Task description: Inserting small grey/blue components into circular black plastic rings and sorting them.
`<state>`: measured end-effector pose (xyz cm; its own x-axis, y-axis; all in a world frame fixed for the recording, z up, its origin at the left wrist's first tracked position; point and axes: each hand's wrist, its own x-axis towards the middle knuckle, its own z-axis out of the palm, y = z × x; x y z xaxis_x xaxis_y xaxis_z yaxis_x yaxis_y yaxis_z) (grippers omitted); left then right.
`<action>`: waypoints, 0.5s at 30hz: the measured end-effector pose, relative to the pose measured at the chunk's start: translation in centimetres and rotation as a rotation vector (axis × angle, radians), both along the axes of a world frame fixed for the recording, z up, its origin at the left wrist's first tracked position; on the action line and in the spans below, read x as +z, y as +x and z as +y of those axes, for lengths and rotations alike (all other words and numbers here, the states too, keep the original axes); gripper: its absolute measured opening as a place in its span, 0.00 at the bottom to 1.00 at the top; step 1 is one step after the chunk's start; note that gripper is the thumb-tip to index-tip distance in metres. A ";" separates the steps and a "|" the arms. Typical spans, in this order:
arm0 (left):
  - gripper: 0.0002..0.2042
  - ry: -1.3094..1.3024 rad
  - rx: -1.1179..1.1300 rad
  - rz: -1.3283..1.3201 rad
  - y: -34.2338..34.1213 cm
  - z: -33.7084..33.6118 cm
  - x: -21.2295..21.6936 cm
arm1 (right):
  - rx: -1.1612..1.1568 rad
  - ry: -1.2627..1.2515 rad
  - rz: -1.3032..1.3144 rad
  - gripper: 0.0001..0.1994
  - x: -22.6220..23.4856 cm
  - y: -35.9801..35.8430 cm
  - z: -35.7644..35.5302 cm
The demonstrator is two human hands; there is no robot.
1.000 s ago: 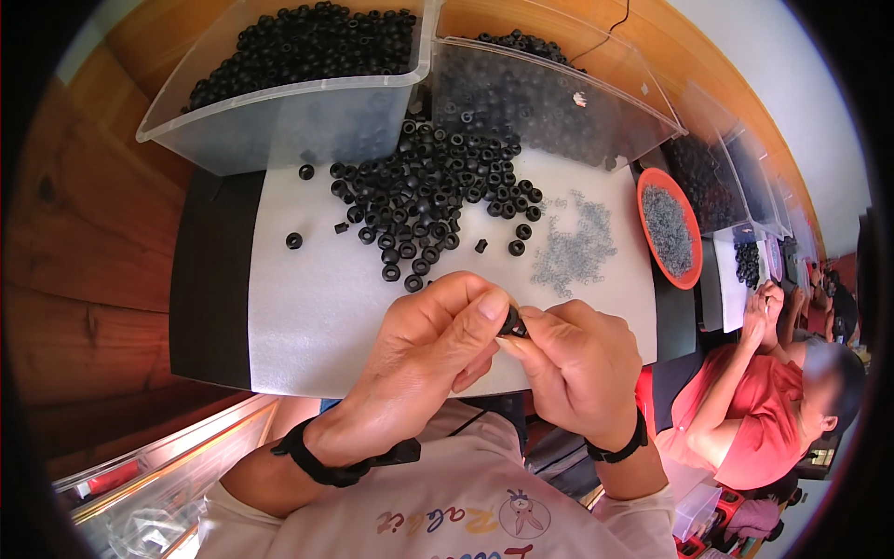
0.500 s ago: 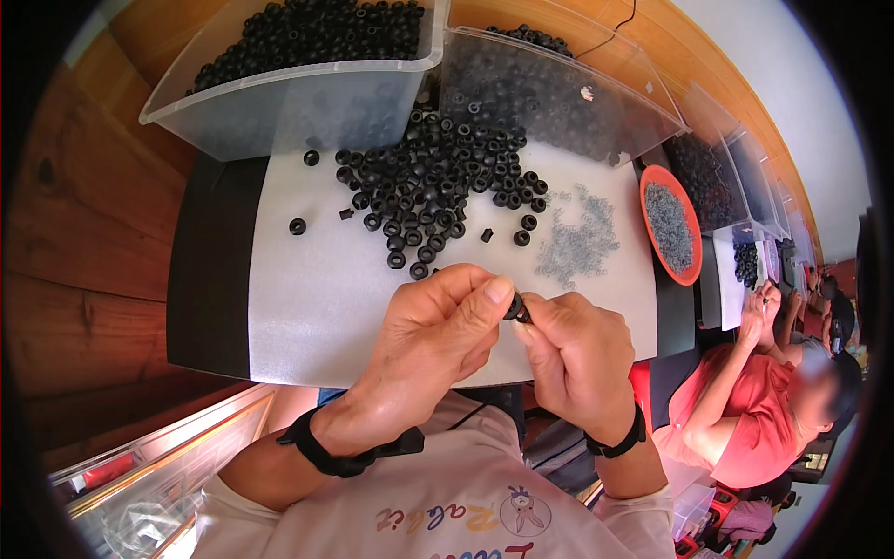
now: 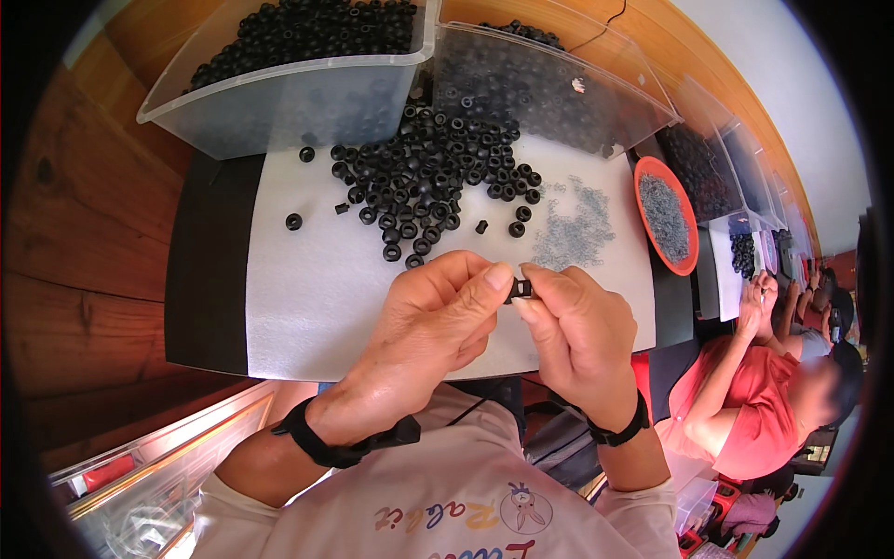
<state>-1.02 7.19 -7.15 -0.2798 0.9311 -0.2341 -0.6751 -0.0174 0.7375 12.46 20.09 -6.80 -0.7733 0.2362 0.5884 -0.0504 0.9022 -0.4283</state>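
Over the near edge of the white mat (image 3: 307, 307), both hands meet on a small black plastic cord lock (image 3: 519, 289). A pale slot shows through its middle. Thumb and fingers of my left hand (image 3: 438, 321) pinch its left end; the other fingers are curled. My right hand (image 3: 582, 335) grips the right end between thumb and forefinger, covering part of it. Beyond them lies a pile of round black hollow pieces (image 3: 410, 182). One small black spool-shaped piece (image 3: 481, 226) rests apart from the pile. Small greyish coils, like springs (image 3: 573, 228), are scattered to its right.
Two clear bins, one at left (image 3: 279, 112) and another beside it (image 3: 549, 98), hold black pieces at the back. An orange bowl (image 3: 691, 252) of grey coils sits at right. Farther right, a person in a red shirt (image 3: 726, 401) works with both hands raised.
The cord lock has turned between my fingers, so its slot now shows. Both hands have risen slightly in the view and still grip it.
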 end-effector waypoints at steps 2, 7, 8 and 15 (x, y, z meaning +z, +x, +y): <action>0.10 0.003 0.030 -0.012 0.3 0.2 0.0 | -0.036 0.073 -0.017 0.20 0.0 0.0 -0.2; 0.13 0.000 0.095 0.024 0.6 0.7 -0.8 | -0.088 0.136 -0.044 0.25 -0.3 0.0 -0.5; 0.14 0.015 0.104 0.024 0.6 0.7 -1.0 | -0.081 0.157 -0.035 0.25 -0.3 -0.1 -0.4; 0.12 -0.002 0.054 0.074 0.0 0.5 -0.6 | -0.069 0.233 -0.018 0.27 -1.0 -0.3 0.3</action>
